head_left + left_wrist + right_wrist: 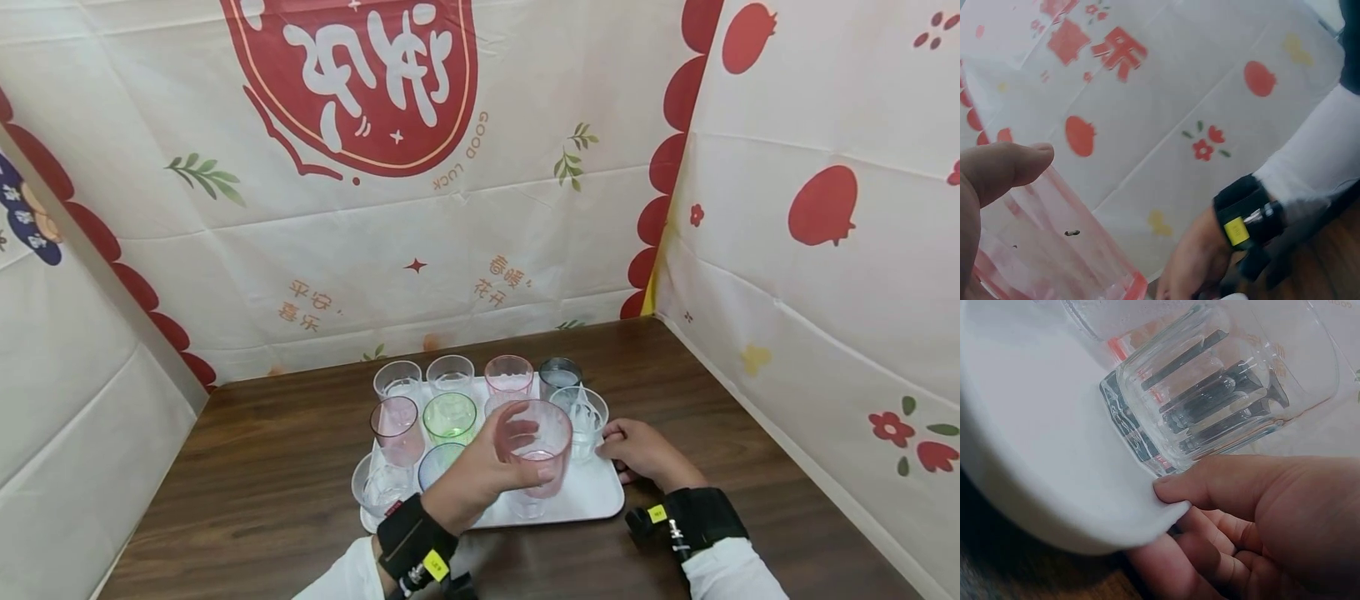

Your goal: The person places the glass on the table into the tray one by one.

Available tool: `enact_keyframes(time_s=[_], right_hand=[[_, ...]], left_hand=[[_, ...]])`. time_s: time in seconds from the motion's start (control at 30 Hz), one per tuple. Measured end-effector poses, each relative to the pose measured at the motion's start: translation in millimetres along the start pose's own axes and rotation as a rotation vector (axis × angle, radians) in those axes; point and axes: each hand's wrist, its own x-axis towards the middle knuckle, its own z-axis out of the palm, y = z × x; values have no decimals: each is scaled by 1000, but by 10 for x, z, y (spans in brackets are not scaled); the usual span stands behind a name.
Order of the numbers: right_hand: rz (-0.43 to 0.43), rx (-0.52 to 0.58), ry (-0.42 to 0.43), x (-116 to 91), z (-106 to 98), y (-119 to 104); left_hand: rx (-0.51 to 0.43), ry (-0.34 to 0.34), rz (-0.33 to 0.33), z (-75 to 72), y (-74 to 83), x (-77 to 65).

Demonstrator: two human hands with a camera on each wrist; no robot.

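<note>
A pink see-through glass [542,446] is in my left hand [483,458], which grips it over the front right part of a white tray [592,500]. In the left wrist view, the thumb [1019,165] lies along the side of this pink glass [1054,244]. My right hand [641,450] pinches the tray's right rim, thumb on top and fingers below, as the right wrist view shows at the rim [1147,534]. Close to that thumb stands a clear glass [1210,394] on the tray. Whether the pink glass touches the tray is unclear.
Other glasses crowd the tray: a green one [450,417], a purple-pink one [397,429], a blue-rimmed one [441,463], a dark grey one [559,375] and several clear ones. The brown wooden table [262,467] meets printed cloth walls [360,250] behind and at both sides.
</note>
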Motion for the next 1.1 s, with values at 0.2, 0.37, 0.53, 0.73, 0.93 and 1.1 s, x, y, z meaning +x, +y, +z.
enact_keyframes(time_s=[0.2,0.37,0.53,0.73,0.93,1.1], right_hand=[[-41,28,-8,8,-7,19],[-94,-88,11,21,-56,17],[-76,-204,-3,17,-114,4],[-92,-200,-10,28,-84,0],[-138,-230,29,24,-62,-20],[-119,-208,32,-9,-65,-62]], left_hand=[[-6,12,-20,319,-122,90],[42,-20,8,507,-253,138],[31,-43,17,688,-415,194],[147,52,51,807,-631,236],[174,98,99,804,-852,309],[230,184,96,835,-972,369]])
